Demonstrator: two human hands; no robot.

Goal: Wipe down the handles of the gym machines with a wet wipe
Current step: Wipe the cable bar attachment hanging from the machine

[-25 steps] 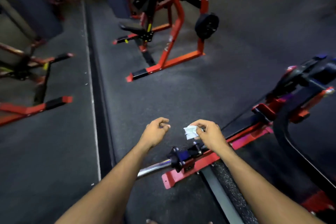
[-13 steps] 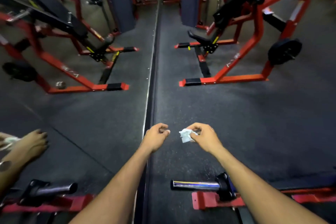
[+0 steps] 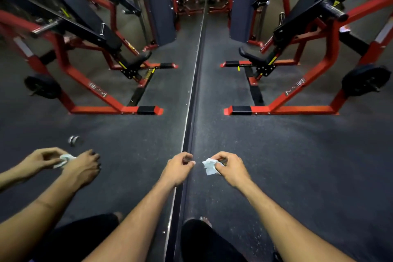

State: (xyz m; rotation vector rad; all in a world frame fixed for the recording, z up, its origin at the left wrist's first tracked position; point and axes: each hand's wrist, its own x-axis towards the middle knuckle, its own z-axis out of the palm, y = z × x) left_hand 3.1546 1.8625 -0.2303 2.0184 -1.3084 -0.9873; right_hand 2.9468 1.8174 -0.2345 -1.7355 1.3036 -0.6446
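Observation:
My right hand (image 3: 231, 169) pinches a crumpled white wet wipe (image 3: 209, 167) in its fingertips, low in the middle of the view. Just left of it, a small gap away, my left hand (image 3: 179, 167) is curled with fingertips against the thumb and holds nothing. Both hover over the dark rubber floor (image 3: 297, 166). A red-framed plate-loaded machine (image 3: 302, 89) stands ahead to the right, well beyond my hands, with a black padded handle (image 3: 331, 11) high up.
A wall mirror (image 3: 106, 134) fills the left half; its bottom edge (image 3: 192, 102) runs up the middle. It reflects my hands, the wipe and the machine. A black weight plate (image 3: 365, 81) hangs on the machine's right side. My dark-clad knee (image 3: 204, 238) is at the bottom.
The view has swung left and risen, so the chrome bar and red base near my feet have left the frame. Both hands keep the same pose, the wipe still in my right hand.

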